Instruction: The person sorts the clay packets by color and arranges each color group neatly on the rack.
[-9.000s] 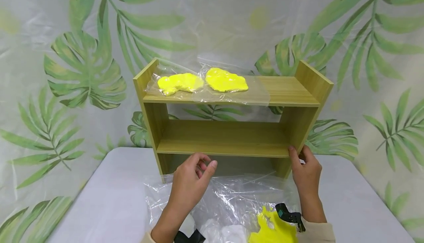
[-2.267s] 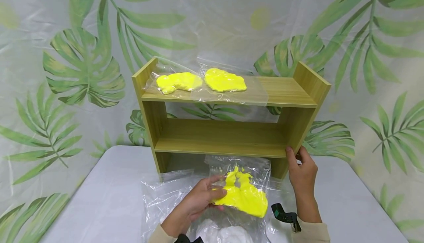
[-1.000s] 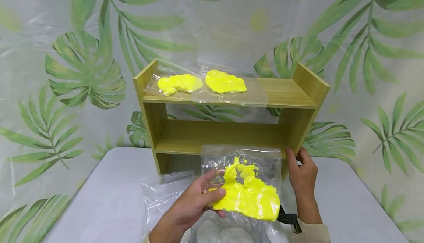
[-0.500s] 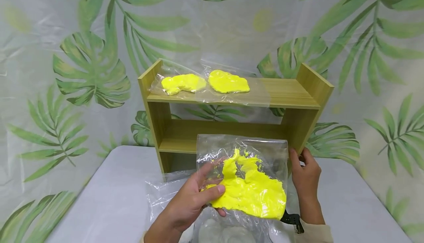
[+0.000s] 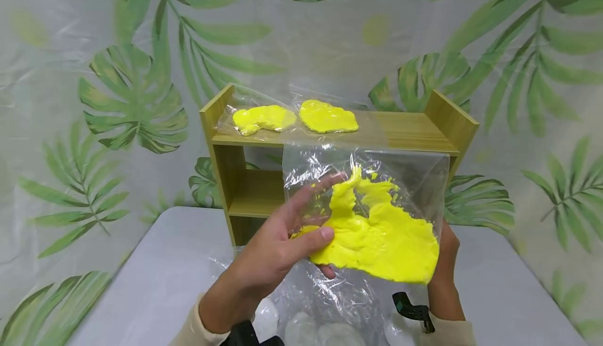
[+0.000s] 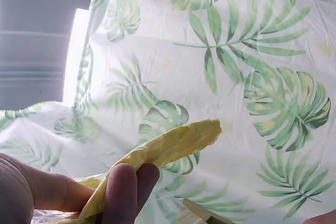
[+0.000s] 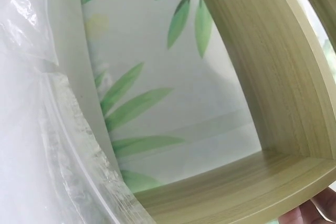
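- the left pack point(image 5: 264, 119) lies on top of the shelf point(image 5: 405, 127), toward 11 o'clock from the centre of my head view; i judge that a bump could slide it, its plastic looking slick.
- the left hand point(image 5: 278, 252), near half past 6, pinches the yellow bag point(image 5: 377, 241) by its left end, thumb in front, fingers behind; with most of the load out beyond that pinch, i'd worry about it swinging down or slipping.
- the white lumps point(image 5: 301, 329) sit at 6 o'clock on the table point(image 5: 155, 283); a dropped bag would probably land near them.
- the right pack point(image 5: 328, 117), about 1 o'clock, seems to reach the shelf's front lip; the bag could snag it and drag it off.
- the yellow bag fills 3 to 5 o'clock in front of the shelf and blocks my view, so i could misjudge the gap and knock an edge.
- the right hand point(image 5: 448, 246), at 4 o'clock, has fingers point(image 7: 310, 213) at the shelf; i cannot tell whether they grip. if loose, a knock could shift everything.
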Demonstrator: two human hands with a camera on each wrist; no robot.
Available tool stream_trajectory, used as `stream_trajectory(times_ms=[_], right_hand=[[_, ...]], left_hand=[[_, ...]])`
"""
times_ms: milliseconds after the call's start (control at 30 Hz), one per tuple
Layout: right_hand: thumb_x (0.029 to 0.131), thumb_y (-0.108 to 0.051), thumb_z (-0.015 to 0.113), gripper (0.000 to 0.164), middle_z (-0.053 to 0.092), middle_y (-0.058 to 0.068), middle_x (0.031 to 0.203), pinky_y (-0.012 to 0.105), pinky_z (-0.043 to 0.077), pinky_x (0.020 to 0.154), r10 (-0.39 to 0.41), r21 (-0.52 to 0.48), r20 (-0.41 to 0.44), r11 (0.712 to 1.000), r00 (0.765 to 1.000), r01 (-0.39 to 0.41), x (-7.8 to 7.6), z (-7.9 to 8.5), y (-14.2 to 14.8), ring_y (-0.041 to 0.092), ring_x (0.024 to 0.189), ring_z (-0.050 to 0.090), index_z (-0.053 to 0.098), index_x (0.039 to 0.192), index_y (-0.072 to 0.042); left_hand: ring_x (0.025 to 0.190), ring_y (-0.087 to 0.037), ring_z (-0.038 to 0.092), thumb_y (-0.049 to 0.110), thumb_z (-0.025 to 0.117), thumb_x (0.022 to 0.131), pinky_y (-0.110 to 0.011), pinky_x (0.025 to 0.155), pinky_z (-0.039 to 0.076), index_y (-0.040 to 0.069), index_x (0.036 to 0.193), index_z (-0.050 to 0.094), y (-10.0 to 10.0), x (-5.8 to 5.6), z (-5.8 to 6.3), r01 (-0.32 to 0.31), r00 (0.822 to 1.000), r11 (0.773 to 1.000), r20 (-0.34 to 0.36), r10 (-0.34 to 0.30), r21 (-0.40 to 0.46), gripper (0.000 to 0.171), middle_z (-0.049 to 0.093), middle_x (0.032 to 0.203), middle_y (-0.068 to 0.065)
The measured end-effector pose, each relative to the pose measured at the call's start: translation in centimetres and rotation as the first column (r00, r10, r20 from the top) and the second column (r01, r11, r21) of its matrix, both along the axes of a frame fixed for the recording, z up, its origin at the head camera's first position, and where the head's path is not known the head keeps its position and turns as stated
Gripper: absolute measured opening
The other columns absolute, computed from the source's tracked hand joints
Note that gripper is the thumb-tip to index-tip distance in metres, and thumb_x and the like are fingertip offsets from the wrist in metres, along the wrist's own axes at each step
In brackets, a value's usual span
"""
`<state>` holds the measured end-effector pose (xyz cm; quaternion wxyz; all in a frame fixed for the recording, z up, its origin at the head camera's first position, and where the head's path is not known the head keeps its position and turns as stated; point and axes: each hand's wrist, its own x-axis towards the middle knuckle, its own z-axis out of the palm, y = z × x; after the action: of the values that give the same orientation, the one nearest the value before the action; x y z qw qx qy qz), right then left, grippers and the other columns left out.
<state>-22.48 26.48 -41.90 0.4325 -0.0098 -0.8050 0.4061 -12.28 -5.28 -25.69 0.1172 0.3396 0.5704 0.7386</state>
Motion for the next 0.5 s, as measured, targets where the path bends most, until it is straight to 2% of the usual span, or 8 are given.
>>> stream_trajectory(times_ms=[33,100,200,333,400,500], right_hand=[[0.092,-0.005,0.06,0.012,0.062,0.009,0.074,0.016,0.034,0.059,0.004,0.005,-0.045,1.0,0.999,-0.003,-0.1,-0.2,0.2,-0.008,0.065,0.043,0.063,0.09,0.006],[0.083,0.006,0.065,0.01,0.053,-0.003,0.065,0.017,0.033,0.054,0.044,0.027,-0.117,0.999,0.992,-0.041,-0.3,-0.7,0.5,-0.007,0.058,0.04,0.058,0.077,0.008],[0.079,0.005,0.068,0.013,0.047,-0.011,0.063,0.016,0.031,0.051,0.039,0.02,-0.112,0.999,0.993,-0.037,-0.5,-1.0,0.5,-0.008,0.055,0.038,0.056,0.076,0.006],[0.09,-0.009,0.064,0.015,0.052,0.005,0.065,0.015,0.031,0.052,-0.039,-0.011,0.012,0.999,0.999,0.039,-0.7,-0.8,0.1,-0.005,0.058,0.038,0.058,0.084,0.003],[0.094,-0.018,0.06,0.02,0.06,0.013,0.075,0.009,0.034,0.055,-0.053,-0.042,0.064,0.998,0.997,0.056,-0.8,-0.6,-0.2,-0.007,0.066,0.043,0.062,0.091,0.002],[0.097,-0.029,0.057,0.028,0.068,0.014,0.095,0.004,0.038,0.06,-0.033,-0.08,0.107,0.996,0.994,0.042,-0.9,-0.4,-0.3,-0.012,0.078,0.047,0.066,0.102,-0.003]], left_hand=[[0.121,-0.034,0.051,-0.001,0.051,0.096,-0.042,0.062,0.057,0.034,0.149,0.034,0.1,0.0,0.7,-0.01,1.0,1.0,-0.021,0.01,-0.002,0.065,0.021,0.154,0.008],[0.127,-0.033,0.046,-0.002,0.05,0.096,-0.047,0.063,0.057,0.036,0.149,0.032,0.2,0.0,1.9,-0.037,0.997,0.999,-0.061,0.036,-0.006,0.068,0.019,0.154,0.014],[0.134,-0.031,0.037,-0.003,0.051,0.096,-0.052,0.062,0.056,0.038,0.149,0.03,0.4,0.0,3.4,-0.076,0.991,0.997,-0.11,0.075,-0.003,0.071,0.018,0.153,0.023],[0.135,-0.031,0.036,-0.004,0.051,0.095,-0.052,0.063,0.056,0.036,0.151,0.029,0.6,-0.1,5.0,-0.093,0.985,0.996,-0.148,0.094,0.015,0.072,0.018,0.152,0.026],[0.135,-0.03,0.037,-0.005,0.051,0.095,-0.05,0.064,0.056,0.033,0.152,0.028,0.7,-0.2,5.8,-0.102,0.981,0.994,-0.166,0.105,0.025,0.071,0.015,0.154,0.022],[0.132,-0.029,0.041,-0.005,0.05,0.095,-0.049,0.066,0.056,0.03,0.152,0.028,0.9,-0.6,7.0,-0.125,0.975,0.992,-0.182,0.127,0.027,0.07,0.012,0.155,0.016]])
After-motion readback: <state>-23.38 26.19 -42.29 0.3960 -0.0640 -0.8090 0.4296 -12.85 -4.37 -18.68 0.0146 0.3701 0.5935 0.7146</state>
